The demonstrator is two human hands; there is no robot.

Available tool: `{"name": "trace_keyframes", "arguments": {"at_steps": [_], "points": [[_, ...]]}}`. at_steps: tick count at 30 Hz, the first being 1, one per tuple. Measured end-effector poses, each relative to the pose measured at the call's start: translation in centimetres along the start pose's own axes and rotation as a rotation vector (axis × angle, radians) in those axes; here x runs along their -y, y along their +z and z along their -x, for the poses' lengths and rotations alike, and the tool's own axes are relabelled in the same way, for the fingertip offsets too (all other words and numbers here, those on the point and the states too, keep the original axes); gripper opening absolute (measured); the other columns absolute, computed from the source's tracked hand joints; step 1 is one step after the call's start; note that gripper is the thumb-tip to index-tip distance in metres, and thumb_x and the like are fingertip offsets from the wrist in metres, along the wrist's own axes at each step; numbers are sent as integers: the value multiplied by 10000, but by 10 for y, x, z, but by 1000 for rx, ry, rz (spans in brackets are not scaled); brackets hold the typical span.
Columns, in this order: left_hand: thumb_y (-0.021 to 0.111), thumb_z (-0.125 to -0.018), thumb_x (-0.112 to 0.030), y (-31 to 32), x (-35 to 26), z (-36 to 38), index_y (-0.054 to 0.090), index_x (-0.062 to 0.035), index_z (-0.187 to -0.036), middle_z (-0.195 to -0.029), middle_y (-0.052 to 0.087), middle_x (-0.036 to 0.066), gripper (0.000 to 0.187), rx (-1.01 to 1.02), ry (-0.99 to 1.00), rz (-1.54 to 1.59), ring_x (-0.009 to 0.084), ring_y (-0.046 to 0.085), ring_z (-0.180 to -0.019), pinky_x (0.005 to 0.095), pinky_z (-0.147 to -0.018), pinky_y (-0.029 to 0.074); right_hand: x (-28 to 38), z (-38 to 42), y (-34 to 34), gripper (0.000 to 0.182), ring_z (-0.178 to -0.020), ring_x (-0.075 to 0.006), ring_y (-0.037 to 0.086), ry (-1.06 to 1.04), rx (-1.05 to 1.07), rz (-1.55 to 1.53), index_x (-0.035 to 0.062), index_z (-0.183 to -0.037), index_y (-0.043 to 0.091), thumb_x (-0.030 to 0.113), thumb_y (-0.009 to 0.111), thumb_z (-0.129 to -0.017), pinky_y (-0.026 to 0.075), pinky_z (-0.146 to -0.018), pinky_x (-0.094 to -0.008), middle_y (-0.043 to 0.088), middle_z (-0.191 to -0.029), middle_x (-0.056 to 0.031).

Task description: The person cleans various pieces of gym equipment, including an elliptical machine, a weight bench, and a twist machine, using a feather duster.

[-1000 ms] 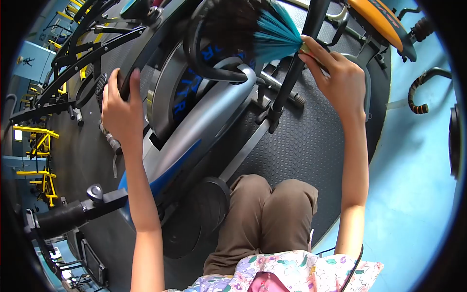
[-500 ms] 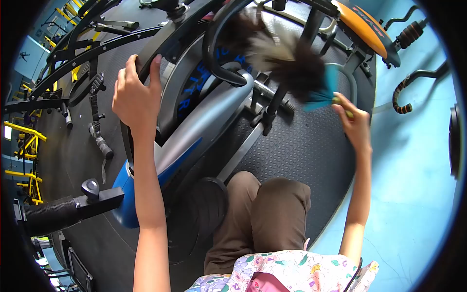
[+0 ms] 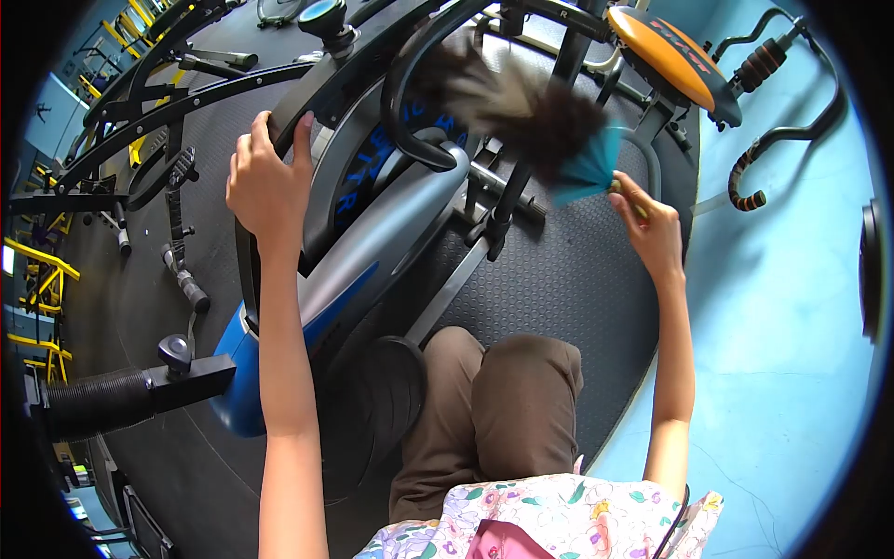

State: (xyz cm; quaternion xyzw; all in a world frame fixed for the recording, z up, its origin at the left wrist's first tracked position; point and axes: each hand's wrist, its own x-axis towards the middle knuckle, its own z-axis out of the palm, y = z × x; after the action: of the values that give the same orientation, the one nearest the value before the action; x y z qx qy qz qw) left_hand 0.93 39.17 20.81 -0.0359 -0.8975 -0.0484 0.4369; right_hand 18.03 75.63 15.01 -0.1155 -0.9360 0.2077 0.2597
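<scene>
A feather duster (image 3: 559, 130) with brown and white feathers and a teal collar is in my right hand (image 3: 649, 228), which is closed round its short handle. Its feathers are smeared by motion and reach toward the curved black handlebar (image 3: 396, 102) of an exercise bike. My left hand (image 3: 270, 182) grips the dark upright bar (image 3: 321, 88) of the same machine, thumb on one side and fingers on the other. Below lies the bike's silver and blue body (image 3: 372, 224), between my two arms. Blue lettering shows on its round wheel cover (image 3: 368, 168).
An orange padded seat (image 3: 675, 56) and a bent bar with a grip (image 3: 750, 191) stand at the upper right, by the blue wall (image 3: 773, 307). Black pedal (image 3: 377, 401) is beside my knees. Yellow racks (image 3: 42, 261) line the far left. Textured black mat (image 3: 559, 279) covers the floor.
My right hand and the feather duster have shifted slightly left. The view has moved a little, and my left hand keeps its hold on the bar.
</scene>
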Motion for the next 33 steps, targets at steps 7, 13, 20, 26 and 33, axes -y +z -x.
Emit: {"name": "trace_keyframes", "arguments": {"at_steps": [7,13,20,26,33], "points": [[503,-837,-546,-2,0,-1,597,-97,-1071,-870,637,83,515,9,-6,-1,248,644,-804,367,-669,527,25,-19,12,329,-623,-194,657,-138,-47,-74,198,-1158,612,251,640,-835,508,-574,-294,670,-779,-114],[500,-840,-545,-2,1,0,595,-85,-1069,-863,639,90,523,1,8,13,245,648,-796,363,-669,530,17,-2,9,326,-538,-206,609,-115,-2,-24,187,-1148,611,263,633,-833,473,-519,-313,647,-724,-109],[492,-839,-555,-3,0,-2,592,-97,-1089,-907,635,83,531,36,-24,17,249,636,-844,365,-703,518,-31,88,-60,328,-600,-75,572,56,86,-261,77,-1135,622,150,664,-817,444,-528,-233,680,-787,-76],[498,-839,-548,-2,0,0,593,-97,-1089,-903,635,84,524,27,-13,8,248,637,-836,362,-700,518,-50,104,-98,291,-628,-45,544,228,49,-270,40,-1114,626,111,642,-833,413,-524,-197,675,-792,-81],[503,-841,-538,-4,0,-2,600,-81,-1059,-861,641,97,515,-13,12,16,244,648,-793,359,-680,527,-3,42,-70,300,-748,-136,655,188,34,-181,79,-1127,617,199,621,-852,491,-653,-274,680,-891,-134]]}}
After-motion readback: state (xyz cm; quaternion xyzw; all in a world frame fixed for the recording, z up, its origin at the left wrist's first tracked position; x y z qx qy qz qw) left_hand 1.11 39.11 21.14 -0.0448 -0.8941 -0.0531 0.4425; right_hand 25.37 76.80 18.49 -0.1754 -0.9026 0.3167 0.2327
